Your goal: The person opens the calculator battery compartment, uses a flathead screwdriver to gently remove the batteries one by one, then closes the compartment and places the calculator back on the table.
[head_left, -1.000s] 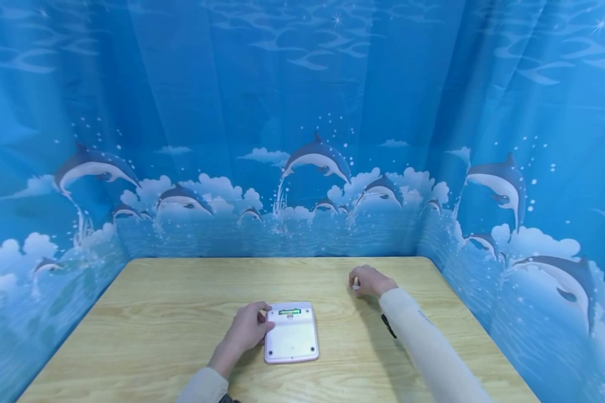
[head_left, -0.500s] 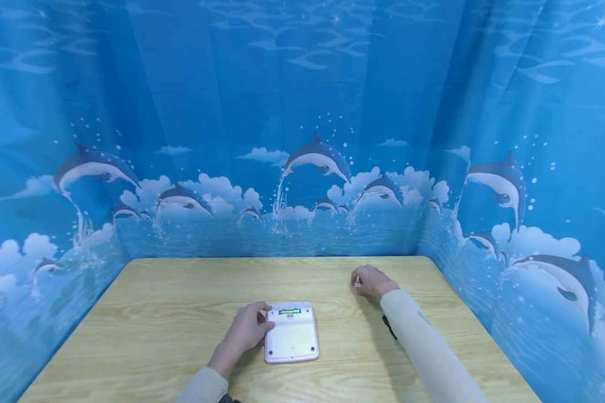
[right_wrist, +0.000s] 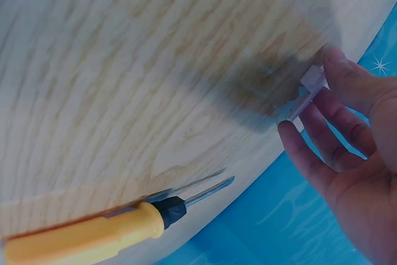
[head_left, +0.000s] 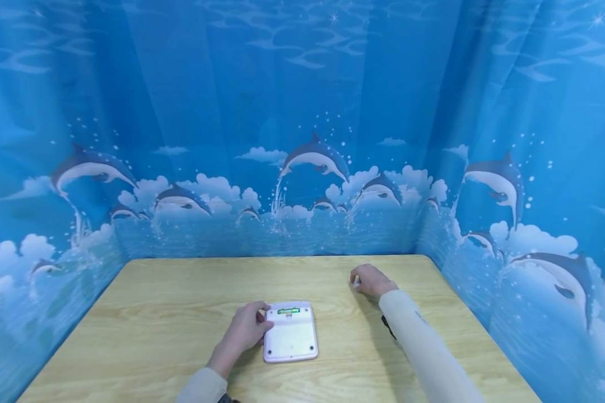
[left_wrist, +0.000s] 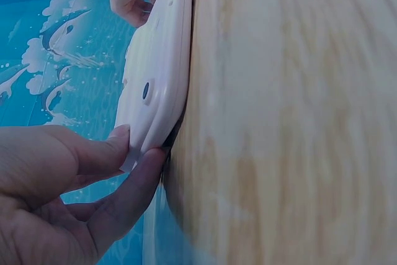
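A flat white calculator (head_left: 289,338) lies face down on the table. Its battery slot is uncovered near the far edge and shows a green battery (head_left: 288,310). My left hand (head_left: 247,326) grips the calculator's left edge; in the left wrist view the thumb lies on the back and a finger at the rim. Farther back on the right, my right hand (head_left: 373,280) pinches a small white battery cover (right_wrist: 305,96) between thumb and fingertips, close over the tabletop. The right wrist view shows a yellow-handled screwdriver (right_wrist: 118,231) beside that hand; the head view does not show it.
The wood-grain table (head_left: 181,285) has rounded far corners. A blue curtain (head_left: 232,112) printed with dolphins stands close along its back and both sides. Corner screw holes (head_left: 311,347) show on the calculator's back.
The right hand shifts only slightly, still pinching the battery cover. The left hand and the calculator stay in place.
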Tool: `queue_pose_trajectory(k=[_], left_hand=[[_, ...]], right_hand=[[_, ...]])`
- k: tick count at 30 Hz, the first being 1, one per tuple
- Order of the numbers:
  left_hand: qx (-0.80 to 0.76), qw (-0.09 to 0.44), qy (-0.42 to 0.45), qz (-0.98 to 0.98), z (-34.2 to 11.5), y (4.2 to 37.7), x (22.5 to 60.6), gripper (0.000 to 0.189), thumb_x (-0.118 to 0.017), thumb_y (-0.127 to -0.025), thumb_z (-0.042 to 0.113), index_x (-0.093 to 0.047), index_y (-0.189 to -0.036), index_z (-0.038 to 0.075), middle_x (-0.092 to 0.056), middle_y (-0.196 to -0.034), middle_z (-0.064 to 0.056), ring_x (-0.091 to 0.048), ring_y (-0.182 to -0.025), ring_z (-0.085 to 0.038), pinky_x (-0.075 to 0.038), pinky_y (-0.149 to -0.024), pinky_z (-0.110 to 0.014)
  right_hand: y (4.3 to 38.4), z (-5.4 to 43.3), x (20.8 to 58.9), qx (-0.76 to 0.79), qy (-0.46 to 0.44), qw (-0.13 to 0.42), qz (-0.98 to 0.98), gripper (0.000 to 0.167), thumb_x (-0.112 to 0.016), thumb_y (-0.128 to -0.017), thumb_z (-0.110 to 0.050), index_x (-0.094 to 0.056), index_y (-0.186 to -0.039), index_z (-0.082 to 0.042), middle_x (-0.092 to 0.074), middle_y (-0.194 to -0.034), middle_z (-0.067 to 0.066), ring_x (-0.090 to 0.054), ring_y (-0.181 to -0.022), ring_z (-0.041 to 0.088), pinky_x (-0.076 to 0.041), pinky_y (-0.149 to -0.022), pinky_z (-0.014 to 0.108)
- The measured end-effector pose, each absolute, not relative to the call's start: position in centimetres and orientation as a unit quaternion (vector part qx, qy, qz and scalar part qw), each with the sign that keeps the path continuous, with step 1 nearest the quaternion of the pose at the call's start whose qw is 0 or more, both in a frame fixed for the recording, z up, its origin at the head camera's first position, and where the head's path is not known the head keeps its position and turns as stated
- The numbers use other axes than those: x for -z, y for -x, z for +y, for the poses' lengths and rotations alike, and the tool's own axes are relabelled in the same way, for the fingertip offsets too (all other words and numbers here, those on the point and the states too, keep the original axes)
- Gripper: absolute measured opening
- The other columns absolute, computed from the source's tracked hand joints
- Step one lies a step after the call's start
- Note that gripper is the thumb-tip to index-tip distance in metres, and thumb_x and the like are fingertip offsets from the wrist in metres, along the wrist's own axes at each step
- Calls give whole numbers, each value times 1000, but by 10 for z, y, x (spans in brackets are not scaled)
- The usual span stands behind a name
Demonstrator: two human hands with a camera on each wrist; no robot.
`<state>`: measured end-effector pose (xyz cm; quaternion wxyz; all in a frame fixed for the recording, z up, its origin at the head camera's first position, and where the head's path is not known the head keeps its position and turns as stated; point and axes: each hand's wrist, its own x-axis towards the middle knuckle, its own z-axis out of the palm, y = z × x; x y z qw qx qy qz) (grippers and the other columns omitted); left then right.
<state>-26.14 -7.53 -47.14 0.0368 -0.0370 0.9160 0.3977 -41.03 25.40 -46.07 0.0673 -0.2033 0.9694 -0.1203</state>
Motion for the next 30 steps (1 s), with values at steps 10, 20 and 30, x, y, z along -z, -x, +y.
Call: queue_pose_trajectory(k=[10,20,30], left_hand=[[-396,37,32,917,-76,263,471,37,-74,-92,7,-65,-128,4,-64,-90,-7,-61,-68,-14,-55,-54,-23],[-396,34,31,917,-76,263,472,37,-74,-92,7,-65,-127,4,-64,-90,-6,-61,-68,-14,-55,-53,-22],[-396,36,34,917,-76,262,471,37,-74,-92,7,-65,-128,5,-64,-90,-6,-61,-68,-14,-55,-54,-22]], right_hand=[[411,256,459,124,179,82,973,12,-77,-89,-3,-73,-98,-10,-73,-103,9,-67,-94,23,-60,-87,42],[414,260,460,107,180,77,975,9,-77,-89,-3,-73,-95,-9,-73,-98,9,-66,-86,20,-59,-80,39],[415,260,462,104,167,63,978,8,-77,-89,-4,-73,-95,-8,-74,-104,13,-68,-95,26,-59,-87,44]])
